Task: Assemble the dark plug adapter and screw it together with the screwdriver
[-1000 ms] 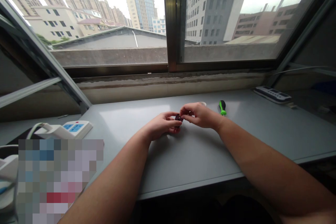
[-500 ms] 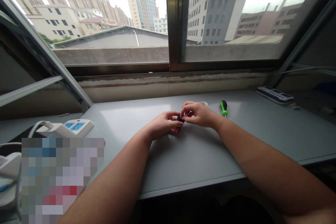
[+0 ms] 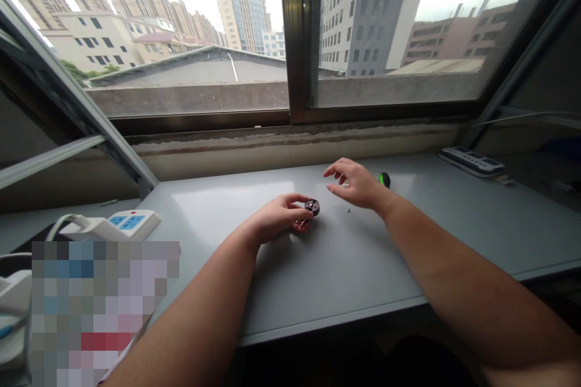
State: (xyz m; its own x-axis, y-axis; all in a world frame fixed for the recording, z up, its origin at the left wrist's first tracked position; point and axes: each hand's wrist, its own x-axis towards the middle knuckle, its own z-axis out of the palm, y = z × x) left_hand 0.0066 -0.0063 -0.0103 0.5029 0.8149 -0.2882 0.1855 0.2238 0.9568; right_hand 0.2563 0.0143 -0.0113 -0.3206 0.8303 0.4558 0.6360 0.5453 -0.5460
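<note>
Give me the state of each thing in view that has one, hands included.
Left hand: closed on the dark round part
Right hand: open, nothing clearly held
Dark round part: gripped at its edge
Small metal bit: lying loose on the table
Screwdriver: partly hidden behind the right hand
Left power strip: face up
Right power strip: lying flat

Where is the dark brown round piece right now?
In the head view, just right of centre, the dark brown round piece is held in the left hand, left of the tiny silvery bit lying on the grey desk.
</note>
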